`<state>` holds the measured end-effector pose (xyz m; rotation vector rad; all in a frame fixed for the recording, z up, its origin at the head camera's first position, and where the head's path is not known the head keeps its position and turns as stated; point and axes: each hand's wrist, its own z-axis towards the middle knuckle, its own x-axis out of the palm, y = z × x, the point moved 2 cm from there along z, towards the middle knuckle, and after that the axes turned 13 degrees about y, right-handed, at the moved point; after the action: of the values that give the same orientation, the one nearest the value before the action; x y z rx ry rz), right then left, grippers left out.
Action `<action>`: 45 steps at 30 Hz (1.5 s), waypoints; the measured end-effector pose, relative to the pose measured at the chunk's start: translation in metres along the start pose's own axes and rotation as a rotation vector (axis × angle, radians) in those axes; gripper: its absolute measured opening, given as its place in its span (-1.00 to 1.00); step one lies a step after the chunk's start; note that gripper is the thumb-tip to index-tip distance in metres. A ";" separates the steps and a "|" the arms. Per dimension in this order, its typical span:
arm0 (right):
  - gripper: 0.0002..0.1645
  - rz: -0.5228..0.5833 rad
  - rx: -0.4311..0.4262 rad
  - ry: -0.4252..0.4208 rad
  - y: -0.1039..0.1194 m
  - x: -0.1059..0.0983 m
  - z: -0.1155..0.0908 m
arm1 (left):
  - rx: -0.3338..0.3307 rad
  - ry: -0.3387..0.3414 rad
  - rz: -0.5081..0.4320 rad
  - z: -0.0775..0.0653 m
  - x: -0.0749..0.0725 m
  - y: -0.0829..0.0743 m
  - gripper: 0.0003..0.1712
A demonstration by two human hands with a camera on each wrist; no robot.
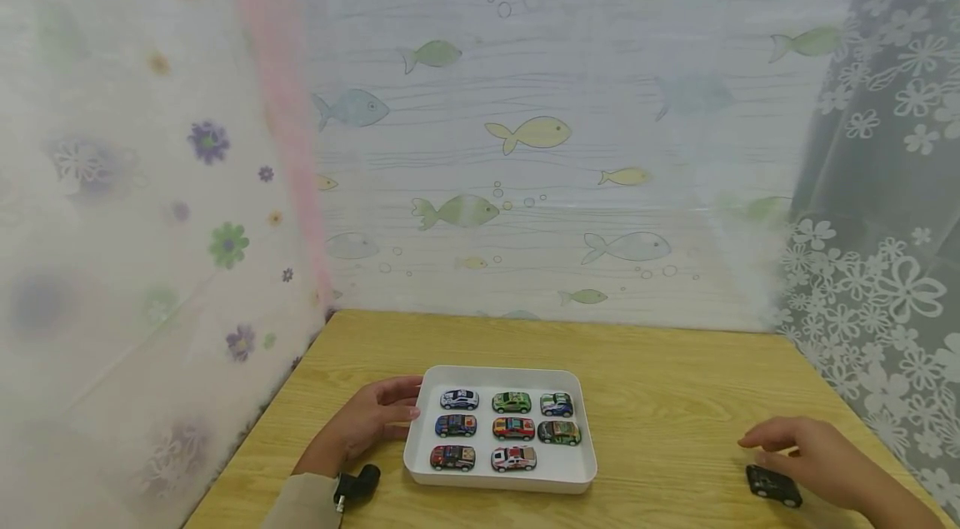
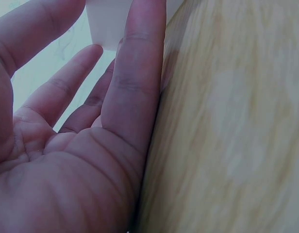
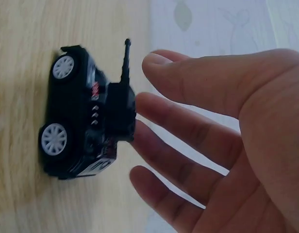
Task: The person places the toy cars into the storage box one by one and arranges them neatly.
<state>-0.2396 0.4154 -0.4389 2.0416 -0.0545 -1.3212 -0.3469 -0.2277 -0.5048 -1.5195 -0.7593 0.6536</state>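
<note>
A white tray (image 1: 547,475) lies on the table with several small toy cars set in rows inside, among them a green one (image 1: 512,402) and a red and yellow one (image 1: 513,428). My left hand (image 1: 375,416) is at the tray's left side, thumb and fingers extended toward its wall. In the left wrist view its palm (image 2: 86,160) faces up beside the tabletop. At the far right, my right hand (image 1: 813,458) is over a black toy armored car (image 3: 74,116) that has a gun turret and white-spoked wheels. The fingers are loosely spread near the turret, not wrapped around it.
The wood-grain table (image 1: 660,396) runs back to a fish-print curtain (image 1: 525,179). Flower-print sheets (image 1: 150,262) hang along both sides. A small black device (image 1: 358,486) is at the left wrist by the sleeve.
</note>
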 end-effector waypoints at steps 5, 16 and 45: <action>-0.70 0.061 -0.053 0.038 -0.005 0.004 -0.002 | 0.003 -0.001 -0.002 0.000 -0.001 0.000 -0.22; -0.55 0.260 -0.094 0.134 -0.016 0.009 -0.006 | 0.010 0.008 -0.018 0.001 -0.002 0.003 -0.17; -0.63 0.085 0.095 -0.035 0.008 0.014 0.014 | -0.011 -0.015 -0.003 0.001 -0.001 0.001 -0.21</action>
<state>-0.2418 0.3968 -0.4484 2.0712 -0.2213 -1.3240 -0.3484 -0.2281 -0.5064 -1.5248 -0.7776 0.6596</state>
